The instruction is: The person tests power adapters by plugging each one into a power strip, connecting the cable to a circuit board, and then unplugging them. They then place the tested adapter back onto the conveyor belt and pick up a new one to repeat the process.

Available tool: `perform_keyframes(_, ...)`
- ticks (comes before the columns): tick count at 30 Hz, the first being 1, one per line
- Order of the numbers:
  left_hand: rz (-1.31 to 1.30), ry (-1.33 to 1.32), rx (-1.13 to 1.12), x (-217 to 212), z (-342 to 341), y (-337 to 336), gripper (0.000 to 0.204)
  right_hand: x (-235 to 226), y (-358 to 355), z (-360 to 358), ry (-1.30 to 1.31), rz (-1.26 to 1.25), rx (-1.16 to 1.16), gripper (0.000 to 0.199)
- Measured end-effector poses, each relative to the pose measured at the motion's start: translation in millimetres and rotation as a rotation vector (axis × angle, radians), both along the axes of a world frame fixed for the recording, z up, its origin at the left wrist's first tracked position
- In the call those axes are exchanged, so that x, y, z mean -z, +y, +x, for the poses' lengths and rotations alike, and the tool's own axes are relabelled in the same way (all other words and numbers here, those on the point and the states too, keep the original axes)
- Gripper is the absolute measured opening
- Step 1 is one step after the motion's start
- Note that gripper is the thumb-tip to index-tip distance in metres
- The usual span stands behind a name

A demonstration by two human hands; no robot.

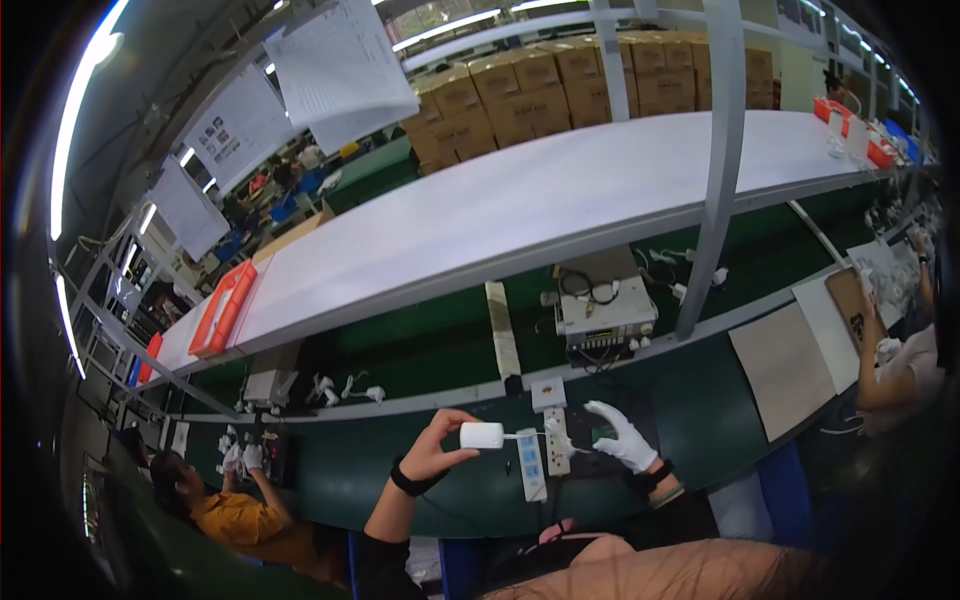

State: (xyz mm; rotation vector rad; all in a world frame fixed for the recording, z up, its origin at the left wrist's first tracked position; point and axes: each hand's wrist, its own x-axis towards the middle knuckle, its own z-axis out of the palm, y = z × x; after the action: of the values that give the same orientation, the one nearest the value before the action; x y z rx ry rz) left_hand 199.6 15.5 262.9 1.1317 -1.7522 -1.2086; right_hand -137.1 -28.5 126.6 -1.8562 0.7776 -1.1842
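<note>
While the left hand (432, 452) lifts a white adapter (481, 435) above the green bench (400, 478), its thumb and fingers are curled closed around the adapter's left end, with the body held level and pointing right. A thin white lead (520, 436) runs from the adapter's right end toward the right hand (622, 437), which wears a white glove. That hand rests just right of a white power strip (531, 464) lying lengthwise on the bench; its fingers are spread and loosely bent, and they seem to pinch the lead's far end, though the grip is too small to confirm. A second strip (556, 440) lies just beside the first, under the lead. Behind them, beyond the bench's pale rail, a grey test box (606, 312) sits on the green belt (420, 345) under a long white shelf (520, 205).

Step in hand, as judged: the adapter is off the bench and being presented to the strips, apparently for plugging in. The next move would call for turning the adapter so its prongs face a socket, lowering it squarely, and keeping the lead clear of the sockets. At the left a seated worker (235, 515) in a yellow shirt handles small parts; another person's arm (890, 375) shows at the right edge.
</note>
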Motion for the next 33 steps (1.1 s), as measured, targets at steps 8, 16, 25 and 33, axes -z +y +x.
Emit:
perform_keyframes(8,0.009,0.031,-0.056,30,-28,-55,0.046,-15,34,-33,-0.024,0.967,-0.585,0.045)
perform_keyframes(16,0.37,0.424,-0.167,213,-48,-92,0.044,31,24,-64,-0.572,0.788,-0.027,0.025)
perform_keyframes(25,0.26,-0.063,-0.237,265,-66,-99,0.045,64,-14,-42,-0.547,0.972,0.218,0.03)
perform_keyframes(33,-0.015,-0.369,-0.129,269,-68,-108,0.045,101,-46,-33,-0.302,0.936,0.347,0.027)
